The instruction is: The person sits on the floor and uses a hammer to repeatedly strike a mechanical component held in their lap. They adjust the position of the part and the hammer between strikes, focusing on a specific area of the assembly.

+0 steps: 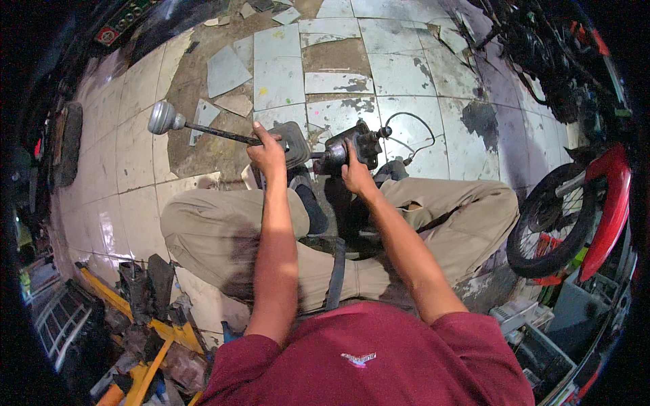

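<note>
A gear shift lever with a thin dark rod (220, 132) and a silvery grey knob (162, 119) lies crosswise in front of me, its knob to the left. My left hand (269, 157) is closed round the rod beside a grey rectangular boot plate (296, 139), index finger pointing forward. To the right, joined to the rod, is a dark metal housing (364, 145). My right hand (357, 176) grips the housing's rounded near end, index finger laid along its top. Both palms' undersides are hidden. A thin black cable (432, 132) loops from the housing's right side.
Broken tile pieces (227, 71) lie on the cracked tiled floor ahead. At right stand a motorcycle wheel (552, 220) with a red fender (606, 210) and grey bins (542, 358). Yellow metal parts (172, 335) and dark scrap crowd the lower left.
</note>
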### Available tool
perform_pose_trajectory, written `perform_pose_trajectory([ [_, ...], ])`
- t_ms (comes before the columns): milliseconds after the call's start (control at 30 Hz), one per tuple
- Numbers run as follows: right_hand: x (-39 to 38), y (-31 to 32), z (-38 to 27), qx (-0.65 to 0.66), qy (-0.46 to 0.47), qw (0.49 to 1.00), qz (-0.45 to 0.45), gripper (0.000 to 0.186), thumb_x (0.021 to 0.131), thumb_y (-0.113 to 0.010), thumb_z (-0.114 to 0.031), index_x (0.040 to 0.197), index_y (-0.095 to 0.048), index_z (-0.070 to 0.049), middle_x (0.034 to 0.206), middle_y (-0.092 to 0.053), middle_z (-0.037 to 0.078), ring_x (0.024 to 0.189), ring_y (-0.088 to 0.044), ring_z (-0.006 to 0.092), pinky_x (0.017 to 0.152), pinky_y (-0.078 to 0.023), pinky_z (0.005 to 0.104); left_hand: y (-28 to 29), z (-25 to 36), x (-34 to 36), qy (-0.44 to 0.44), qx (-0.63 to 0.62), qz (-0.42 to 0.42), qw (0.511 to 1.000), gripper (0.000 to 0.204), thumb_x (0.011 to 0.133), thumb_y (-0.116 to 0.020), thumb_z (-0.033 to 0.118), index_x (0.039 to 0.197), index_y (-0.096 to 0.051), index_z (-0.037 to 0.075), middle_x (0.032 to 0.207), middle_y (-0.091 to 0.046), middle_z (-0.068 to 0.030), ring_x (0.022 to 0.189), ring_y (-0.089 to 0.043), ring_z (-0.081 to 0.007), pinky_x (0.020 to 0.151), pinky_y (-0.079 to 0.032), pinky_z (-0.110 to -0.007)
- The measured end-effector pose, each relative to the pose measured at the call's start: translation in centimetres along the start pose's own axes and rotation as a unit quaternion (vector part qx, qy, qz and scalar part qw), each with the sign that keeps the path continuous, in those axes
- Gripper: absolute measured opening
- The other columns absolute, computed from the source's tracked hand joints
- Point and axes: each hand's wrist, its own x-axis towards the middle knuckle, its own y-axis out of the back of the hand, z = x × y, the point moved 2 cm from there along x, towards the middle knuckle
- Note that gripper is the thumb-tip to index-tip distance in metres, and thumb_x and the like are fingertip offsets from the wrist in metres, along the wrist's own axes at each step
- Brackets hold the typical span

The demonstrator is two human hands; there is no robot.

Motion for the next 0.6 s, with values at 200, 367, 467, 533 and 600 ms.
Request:
perform_pose_trajectory([
  [200, -0.4, 0.3, -0.5, -0.017, -0.019, 1.000, 0.002, 0.083, 0.087, -0.050, -0.012, 0.151, 0.003, -0.021, 0.085, -0.060, 0.038, 0.084, -0.058, 0.0545, 0.080, -0.043, 0.0607, 0.3, -0.5, 0.0, 0.002, -0.014, 0.012, 1.000, 0.061, 0.097, -0.044, 0.050, 0.069, -0.060, -0.001, 0.058, -0.063, -0.0109, 0.063, -0.064, -0.0290, 0.067, -0.047, -0.041],
  [367, -1.0, 0.4, -0.5, -0.055, -0.016, 0.998, 0.012, 0.084, 0.086, -0.052, -0.015, 0.151, 0.001, -0.021, 0.080, -0.062, 0.035, 0.075, -0.060, 0.0523, 0.074, -0.048, 0.0602, 0.3, -0.7, 0.2, 0.028, -0.008, 0.040, 0.999, 0.070, 0.096, -0.044, 0.051, 0.056, -0.061, -0.003, 0.059, -0.065, -0.0142, 0.062, -0.063, -0.0312, 0.067, -0.048, -0.043],
  [467, -1.0, 0.0, -0.2, -0.075, -0.020, 0.997, 0.014, 0.084, 0.086, -0.052, -0.017, 0.151, 0.001, -0.021, 0.079, -0.063, 0.034, 0.075, -0.061, 0.0511, 0.074, -0.049, 0.0587, 0.2, 0.2, -0.4, 0.015, -0.014, 0.024, 0.999, 0.070, 0.095, -0.045, 0.053, 0.057, -0.062, -0.003, 0.059, -0.064, -0.0138, 0.062, -0.063, -0.0318, 0.068, -0.048, -0.043],
  [533, 0.6, 0.1, -0.1, -0.074, -0.006, 0.997, 0.017, 0.084, 0.086, -0.052, -0.017, 0.151, 0.001, -0.021, 0.080, -0.063, 0.033, 0.076, -0.062, 0.0498, 0.074, -0.049, 0.0578, 0.0, -0.2, 0.3, -0.010, -0.036, 0.005, 0.999, 0.069, 0.095, -0.045, 0.053, 0.057, -0.062, -0.003, 0.058, -0.064, -0.0136, 0.063, -0.063, -0.0310, 0.067, -0.048, -0.042],
  [600, 0.4, 0.0, 0.1, -0.093, 0.000, 0.996, 0.012, 0.085, 0.086, -0.053, -0.016, 0.151, 0.001, -0.021, 0.082, -0.064, 0.033, 0.076, -0.063, 0.0494, 0.074, -0.050, 0.0569, 0.4, -0.8, 0.2, -0.019, -0.018, 0.012, 1.000, 0.067, 0.095, -0.046, 0.051, 0.058, -0.061, -0.002, 0.058, -0.064, -0.0133, 0.062, -0.063, -0.0299, 0.066, -0.048, -0.042],
])
